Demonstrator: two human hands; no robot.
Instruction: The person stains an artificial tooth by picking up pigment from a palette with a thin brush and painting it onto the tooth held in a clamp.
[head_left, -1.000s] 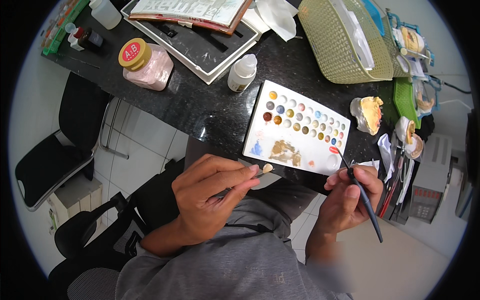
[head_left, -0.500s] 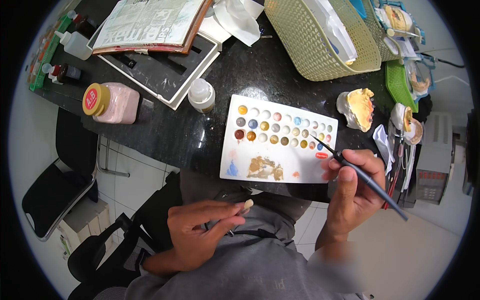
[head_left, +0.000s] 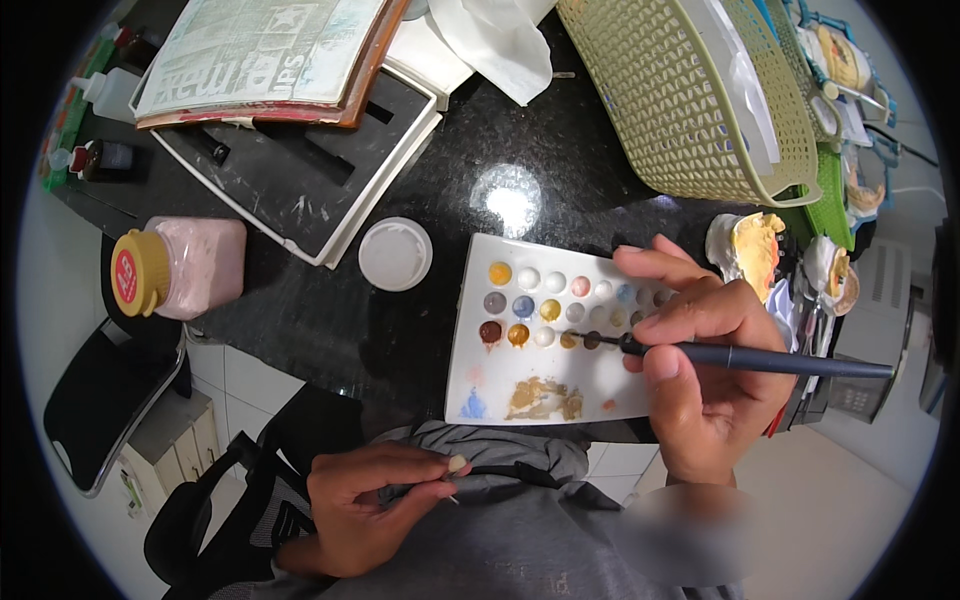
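Observation:
My right hand grips a slim dark-handled brush between thumb and fingers. The brush's fine tip reaches the lowest row of wells on a white palette, at an ochre one. Colored pastes fill the wells; brown, blue and pink smears mark the near part. Low in front of my body, my left hand pinches a small cream dental crown at its fingertips. A thin metal end shows below the crown; the rest of that piece is hidden by my fingers. My right hand covers the palette's right side.
Left of the palette are a round white cup and a yellow-lidded jar of pink powder. A black tray carries a worn book. Behind stands a woven basket; a dental cast sits at right.
My right hand and brush have moved left over the palette, the tip going from the right-hand wells toward the middle. The view has shifted closer. My left hand keeps its pinch.

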